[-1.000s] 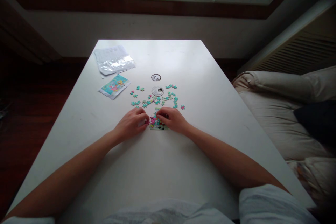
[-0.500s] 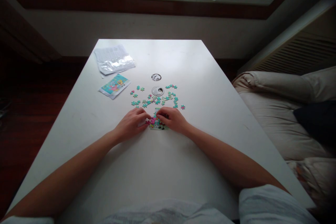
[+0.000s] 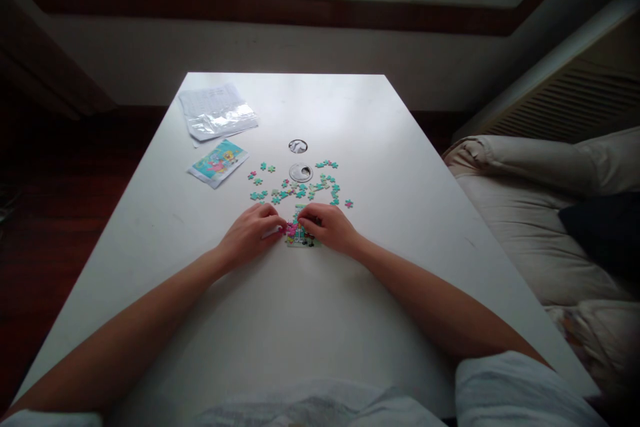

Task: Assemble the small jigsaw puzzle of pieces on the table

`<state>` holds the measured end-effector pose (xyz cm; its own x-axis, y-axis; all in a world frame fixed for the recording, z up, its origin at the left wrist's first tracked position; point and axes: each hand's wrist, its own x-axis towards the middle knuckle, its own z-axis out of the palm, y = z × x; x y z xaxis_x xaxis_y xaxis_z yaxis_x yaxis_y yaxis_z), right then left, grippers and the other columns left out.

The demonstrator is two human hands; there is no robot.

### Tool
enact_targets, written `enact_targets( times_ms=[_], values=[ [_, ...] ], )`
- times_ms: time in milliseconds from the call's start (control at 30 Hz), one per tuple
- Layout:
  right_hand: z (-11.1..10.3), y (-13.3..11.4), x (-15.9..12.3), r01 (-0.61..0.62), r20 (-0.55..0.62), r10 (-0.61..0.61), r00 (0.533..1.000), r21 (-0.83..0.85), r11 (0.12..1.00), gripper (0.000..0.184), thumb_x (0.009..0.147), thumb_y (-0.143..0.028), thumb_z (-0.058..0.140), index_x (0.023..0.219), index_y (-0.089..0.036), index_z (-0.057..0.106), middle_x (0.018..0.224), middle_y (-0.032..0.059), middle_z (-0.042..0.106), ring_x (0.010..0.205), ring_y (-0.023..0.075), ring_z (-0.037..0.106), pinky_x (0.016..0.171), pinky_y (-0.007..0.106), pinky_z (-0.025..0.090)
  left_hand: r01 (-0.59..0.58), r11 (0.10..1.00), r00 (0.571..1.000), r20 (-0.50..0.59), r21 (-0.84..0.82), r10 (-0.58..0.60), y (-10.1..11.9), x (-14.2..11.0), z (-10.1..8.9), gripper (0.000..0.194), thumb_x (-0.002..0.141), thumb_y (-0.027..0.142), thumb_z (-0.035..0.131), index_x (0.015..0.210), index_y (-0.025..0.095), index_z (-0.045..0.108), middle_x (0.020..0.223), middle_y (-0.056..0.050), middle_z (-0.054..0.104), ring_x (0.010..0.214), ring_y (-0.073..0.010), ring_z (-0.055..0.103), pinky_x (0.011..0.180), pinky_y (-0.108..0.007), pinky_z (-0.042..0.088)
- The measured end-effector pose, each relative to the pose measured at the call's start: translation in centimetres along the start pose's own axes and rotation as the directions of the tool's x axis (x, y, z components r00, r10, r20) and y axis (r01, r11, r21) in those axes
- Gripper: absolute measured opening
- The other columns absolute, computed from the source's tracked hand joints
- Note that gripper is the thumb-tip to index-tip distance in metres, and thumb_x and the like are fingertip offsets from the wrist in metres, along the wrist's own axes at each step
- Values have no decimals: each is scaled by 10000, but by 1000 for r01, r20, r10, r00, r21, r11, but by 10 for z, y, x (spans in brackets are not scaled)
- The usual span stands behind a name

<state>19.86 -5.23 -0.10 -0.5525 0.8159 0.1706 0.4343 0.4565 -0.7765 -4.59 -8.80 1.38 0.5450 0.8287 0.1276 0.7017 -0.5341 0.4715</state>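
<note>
A small, partly joined jigsaw puzzle (image 3: pixel 299 236) with pink, green and yellow parts lies on the white table. At its left edge, my left hand (image 3: pixel 253 230) pinches a pink jigsaw piece (image 3: pixel 283 229) between thumb and fingertips; the fingers cover much of it. My right hand (image 3: pixel 327 223) rests over the puzzle's right side, its fingers curled and their tips on the puzzle. What lies beneath that palm is hidden. Just beyond both hands are several loose jigsaw pieces (image 3: pixel 301 193), mostly teal and green.
On the white table (image 3: pixel 320 327), a picture card (image 3: pixel 219 163) lies at left, below a clear plastic bag with papers (image 3: pixel 219 113). Two round fittings, a lower one (image 3: pixel 301 173) and an upper one (image 3: pixel 298 146), sit in the tabletop. A beige sofa (image 3: pixel 515 213) stands to the right.
My left fingertips have brought the pink piece slightly up and closer against the puzzle's left edge. My right hand stays in place.
</note>
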Motion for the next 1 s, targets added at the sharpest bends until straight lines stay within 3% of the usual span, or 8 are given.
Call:
enact_targets(
  times_ms=[367,600,733,1000],
  values=[
    [1,2,-1,-1,-2,1,1000,6,1000,113,921,-254,609,878,-202,700,772,1,640,699,127,532,658,236,381,8,1000,1000,-11,-15,-8,0,1,1,230,953,266,605,1159,299,701,1084,-48,634,1034,-224,575,942,-364,464],
    [1,2,-1,-2,-4,2,1000,2,1000,113,919,-254,607,872,-202,695,770,0,635,700,126,534,660,235,382,21,999,1000,-1,33,-21,4,0,-3,83,935,291,635,989,259,689,1054,-45,619,998,-224,560,914,-362,458],
    [1,1,-1,-10,-7,10,1000,4,1000,114,918,-249,605,867,-201,695,770,-1,636,698,125,530,663,236,381,14,1000,1000,14,27,-14,4,0,-4,100,942,329,638,907,240,666,1027,-42,615,965,-217,554,892,-356,451],
    [1,2,-1,12,-17,-11,1000,15,1000,104,911,-228,609,861,-192,692,762,-5,634,682,117,523,665,233,381,-14,1000,996,83,-22,16,0,2,-10,90,951,275,602,941,227,677,990,-43,606,930,-199,554,852,-320,442]
  ],
)
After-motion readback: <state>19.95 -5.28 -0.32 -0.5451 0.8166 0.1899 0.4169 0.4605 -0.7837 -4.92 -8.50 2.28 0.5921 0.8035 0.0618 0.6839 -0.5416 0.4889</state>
